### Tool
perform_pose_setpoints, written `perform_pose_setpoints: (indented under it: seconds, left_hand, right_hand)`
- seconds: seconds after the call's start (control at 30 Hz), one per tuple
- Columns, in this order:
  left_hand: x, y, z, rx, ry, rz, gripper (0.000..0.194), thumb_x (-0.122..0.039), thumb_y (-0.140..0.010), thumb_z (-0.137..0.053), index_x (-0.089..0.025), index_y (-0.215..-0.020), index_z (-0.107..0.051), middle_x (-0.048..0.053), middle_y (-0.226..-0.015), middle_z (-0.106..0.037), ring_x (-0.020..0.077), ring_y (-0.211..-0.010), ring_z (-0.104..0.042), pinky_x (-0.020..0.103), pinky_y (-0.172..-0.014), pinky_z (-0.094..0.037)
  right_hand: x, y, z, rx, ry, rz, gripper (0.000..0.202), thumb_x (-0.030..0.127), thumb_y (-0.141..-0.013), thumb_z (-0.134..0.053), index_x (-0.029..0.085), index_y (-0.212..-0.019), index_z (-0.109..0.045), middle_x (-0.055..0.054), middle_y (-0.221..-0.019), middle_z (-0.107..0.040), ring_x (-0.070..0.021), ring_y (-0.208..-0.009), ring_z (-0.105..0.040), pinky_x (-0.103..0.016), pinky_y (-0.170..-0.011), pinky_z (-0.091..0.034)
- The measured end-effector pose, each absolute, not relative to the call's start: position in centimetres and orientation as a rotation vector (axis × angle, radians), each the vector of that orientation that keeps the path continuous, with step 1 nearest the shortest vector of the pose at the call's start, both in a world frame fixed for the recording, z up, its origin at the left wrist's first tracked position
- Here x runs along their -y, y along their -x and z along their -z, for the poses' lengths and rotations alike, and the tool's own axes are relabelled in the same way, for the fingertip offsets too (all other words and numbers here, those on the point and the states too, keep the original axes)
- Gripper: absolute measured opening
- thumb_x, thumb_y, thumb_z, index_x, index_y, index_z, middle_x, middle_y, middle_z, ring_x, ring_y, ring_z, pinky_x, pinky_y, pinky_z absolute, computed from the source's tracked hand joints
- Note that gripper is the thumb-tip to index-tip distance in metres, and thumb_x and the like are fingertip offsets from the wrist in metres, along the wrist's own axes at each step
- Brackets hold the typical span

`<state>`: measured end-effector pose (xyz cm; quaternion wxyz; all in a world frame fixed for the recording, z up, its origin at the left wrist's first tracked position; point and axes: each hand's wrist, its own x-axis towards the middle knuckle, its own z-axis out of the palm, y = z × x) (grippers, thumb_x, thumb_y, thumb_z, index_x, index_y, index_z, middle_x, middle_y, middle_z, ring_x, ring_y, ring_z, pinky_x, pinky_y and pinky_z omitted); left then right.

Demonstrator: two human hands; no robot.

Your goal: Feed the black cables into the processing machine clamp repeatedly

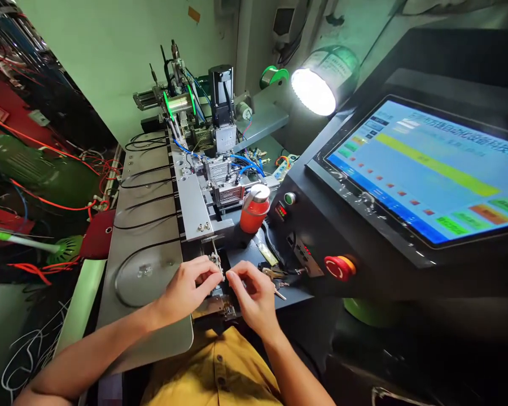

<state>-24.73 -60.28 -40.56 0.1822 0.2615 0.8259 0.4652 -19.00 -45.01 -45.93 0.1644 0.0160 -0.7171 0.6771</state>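
My left hand (195, 285) is closed in a pinch at the front end of the machine's metal track, its fingertips beside a small metal fixture (215, 260). Just to the right, my right hand (256, 299) is also pinched, its fingertips almost meeting the left ones. Whatever lies between the fingers is too small to make out. Below the hands sits a small metal mechanism (228, 309) at the track's near end. Black cables (146, 226) lie in loops across the grey metal tabletop (152, 270) left of the track.
A red bottle (254, 211) stands behind my right hand, with keys (277, 275) nearby. To the right are a red emergency stop button (340, 267) and a lit touchscreen (423, 169). A bright lamp (314, 91) shines above. Solder-like wire spools (180, 105) sit on the machine behind.
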Motion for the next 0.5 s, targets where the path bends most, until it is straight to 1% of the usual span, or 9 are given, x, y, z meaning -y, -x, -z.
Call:
perform_pose_setpoints:
  seconds: [0.07, 0.13, 0.2, 0.27, 0.37, 0.43, 0.5]
  left_hand:
    - [59.8, 24.3, 40.4, -2.168, -0.594, -1.442, 0.028, -0.035, -0.093, -0.049, -0.014, -0.076, -0.058, -0.002, -0.066, -0.048, 0.0077, -0.057, -0.045, 0.019, -0.053, -0.036]
    - [59.6, 24.0, 40.4, -2.027, -0.512, -1.529, 0.032, -0.041, -0.093, -0.047, -0.015, -0.076, -0.054, -0.004, -0.061, -0.043, 0.0067, -0.052, -0.04, 0.018, -0.049, -0.034]
    - [59.5, 23.7, 40.3, -1.976, -0.476, -1.57, 0.035, -0.046, -0.092, -0.048, -0.015, -0.075, -0.053, -0.005, -0.059, -0.041, 0.0064, -0.051, -0.037, 0.018, -0.047, -0.031]
    - [59.5, 23.7, 40.4, -1.992, -0.477, -1.577, 0.037, -0.048, -0.091, -0.049, -0.015, -0.075, -0.053, -0.005, -0.059, -0.041, 0.0066, -0.051, -0.037, 0.019, -0.047, -0.031]
    - [59.8, 24.1, 40.6, -2.088, -0.533, -1.524, 0.037, -0.047, -0.092, -0.049, -0.014, -0.076, -0.056, -0.003, -0.062, -0.044, 0.0078, -0.053, -0.04, 0.02, -0.05, -0.034]
    - [60.2, 24.8, 40.9, -2.24, -0.613, -1.445, 0.035, -0.042, -0.093, -0.047, -0.015, -0.075, -0.057, -0.001, -0.066, -0.048, 0.0093, -0.058, -0.045, 0.021, -0.054, -0.036]
    - [60.7, 25.7, 41.4, -2.433, -0.695, -1.339, 0.032, -0.035, -0.095, -0.045, -0.015, -0.074, -0.059, 0.001, -0.071, -0.053, 0.0112, -0.065, -0.049, 0.022, -0.06, -0.038]
  right_hand:
    - [46.2, 19.1, 46.2, 1.887, -0.079, -1.758, 0.014, 0.014, -0.091, -0.052, 0.019, -0.079, -0.054, 0.001, -0.068, -0.053, -0.0112, -0.059, -0.047, -0.025, -0.055, -0.037]
    - [47.4, 19.3, 46.5, 1.79, -0.122, -1.612, 0.014, 0.008, -0.09, -0.051, 0.02, -0.084, -0.053, 0.0, -0.069, -0.054, -0.012, -0.061, -0.048, -0.025, -0.056, -0.038]
    - [48.2, 19.4, 46.7, 1.772, -0.116, -1.494, 0.015, 0.006, -0.089, -0.05, 0.021, -0.085, -0.051, 0.0, -0.067, -0.052, -0.0125, -0.059, -0.047, -0.025, -0.054, -0.038]
    - [48.5, 19.4, 46.8, 1.811, -0.069, -1.431, 0.014, 0.009, -0.09, -0.048, 0.021, -0.083, -0.05, 0.001, -0.065, -0.049, -0.0126, -0.056, -0.044, -0.026, -0.052, -0.036]
    - [47.8, 19.4, 46.6, 1.921, -0.033, -1.502, 0.016, 0.015, -0.092, -0.047, 0.021, -0.077, -0.049, 0.001, -0.063, -0.047, -0.0122, -0.054, -0.042, -0.026, -0.052, -0.035]
    - [46.8, 19.4, 46.4, 2.002, -0.035, -1.606, 0.018, 0.019, -0.094, -0.046, 0.02, -0.076, -0.051, 0.001, -0.064, -0.049, -0.0121, -0.056, -0.044, -0.026, -0.053, -0.036]
    - [45.7, 19.4, 46.5, 2.052, 0.007, -1.688, 0.017, 0.023, -0.095, -0.047, 0.019, -0.08, -0.055, 0.0, -0.068, -0.053, -0.0125, -0.059, -0.048, -0.025, -0.055, -0.038]
